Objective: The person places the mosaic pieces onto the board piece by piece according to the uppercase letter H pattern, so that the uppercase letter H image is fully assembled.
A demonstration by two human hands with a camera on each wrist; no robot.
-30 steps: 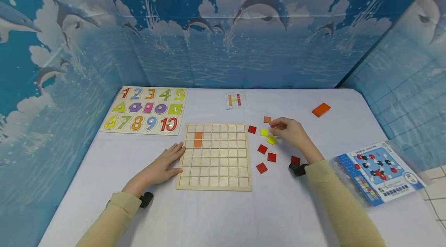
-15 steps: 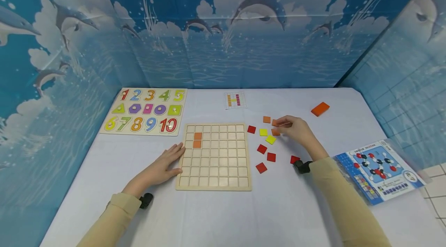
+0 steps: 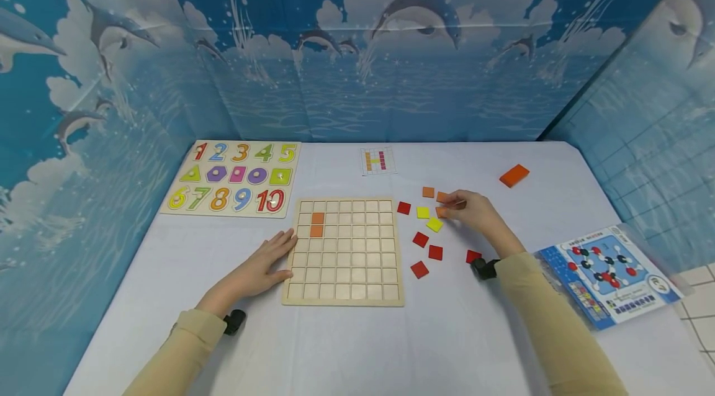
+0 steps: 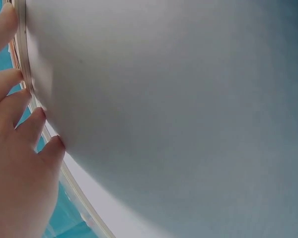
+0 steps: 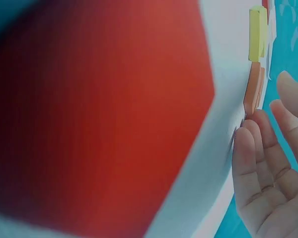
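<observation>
The left hand (image 3: 259, 265) rests with spread fingers against the left edge of a square wooden grid board (image 3: 343, 259). Two orange tiles (image 3: 317, 224) sit one above the other in its second column. Right of the board, the right hand (image 3: 477, 213) has its fingertips at two loose orange tiles, an upper tile (image 3: 441, 197) and a lower tile (image 3: 440, 212). In the right wrist view its fingertips touch or nearly touch an orange tile (image 5: 253, 89), with the thumb apart. Two yellow tiles (image 3: 422, 213) and another orange tile (image 3: 428, 192) lie close by.
Several red tiles (image 3: 421, 239) are scattered right of the board, one beside the right wrist. A pattern card (image 3: 378, 161) lies behind. A number puzzle (image 3: 231, 179) is at back left, an orange block (image 3: 514, 175) at back right, a bagged box (image 3: 611, 275) at right.
The right hand has shifted slightly right, and two orange tiles formerly mostly hidden by it now show at its fingertips. The left hand and board have stayed in place.
</observation>
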